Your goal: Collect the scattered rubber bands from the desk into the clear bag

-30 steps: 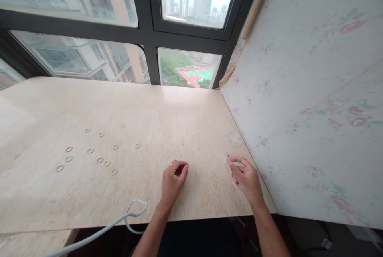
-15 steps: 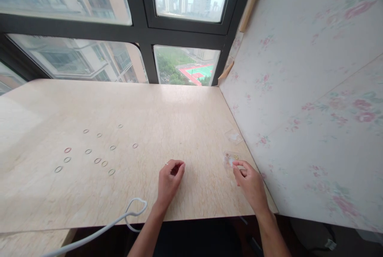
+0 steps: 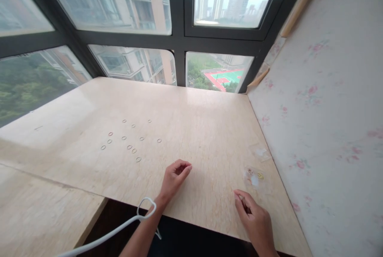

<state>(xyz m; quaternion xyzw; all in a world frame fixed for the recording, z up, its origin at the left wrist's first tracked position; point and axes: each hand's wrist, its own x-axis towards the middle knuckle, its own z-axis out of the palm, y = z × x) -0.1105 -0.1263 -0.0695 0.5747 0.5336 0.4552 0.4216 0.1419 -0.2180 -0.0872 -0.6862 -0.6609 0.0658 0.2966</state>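
My left hand (image 3: 176, 176) rests low over the middle of the pale marbled surface (image 3: 206, 129), thumb and fingertips pressed together. Whatever it may hold is too small to make out. My right hand (image 3: 253, 213) is near the front edge at the right, also pinched, its contents hidden or too small to see. Just beyond it lies a small clear plastic box (image 3: 255, 178) with little yellow and brownish rings inside. Several thin rings are spread on the surface to the left, among them a red ring (image 3: 110, 134) and a yellowish ring (image 3: 134, 151).
A clear plastic piece (image 3: 259, 152) lies by the flowered wall (image 3: 335, 129) at the right. A white cable (image 3: 101, 244) loops up beside my left forearm. Dark window frames (image 3: 221, 44) stand behind the surface.
The view has swung left, so the scene sits further right. My right hand has drawn back from the clear box toward the front edge, still pinched. My left hand stays closed.
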